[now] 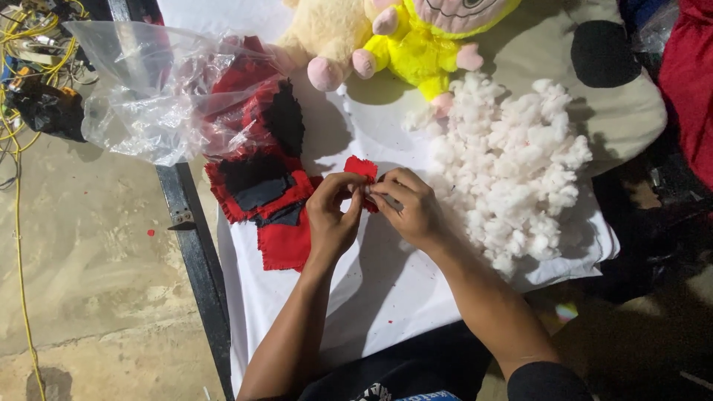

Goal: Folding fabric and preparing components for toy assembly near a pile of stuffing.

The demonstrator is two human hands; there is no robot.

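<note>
My left hand point(331, 215) and my right hand point(407, 206) meet above a white cloth-covered table point(371, 289). Both pinch one small red fabric piece point(362, 169) with frayed edges, held between the fingertips. Just left of my left hand lies a stack of red and black fabric pieces point(260, 194). A pile of white stuffing point(512, 163) sits right of my right hand.
A clear plastic bag point(148, 89) holding more red fabric lies at the back left. A cream plush toy point(323, 37) and a yellow plush toy point(423, 41) rest at the back. The table's dark metal edge point(197, 252) runs along the left; yellow cables point(22, 44) lie on the concrete floor.
</note>
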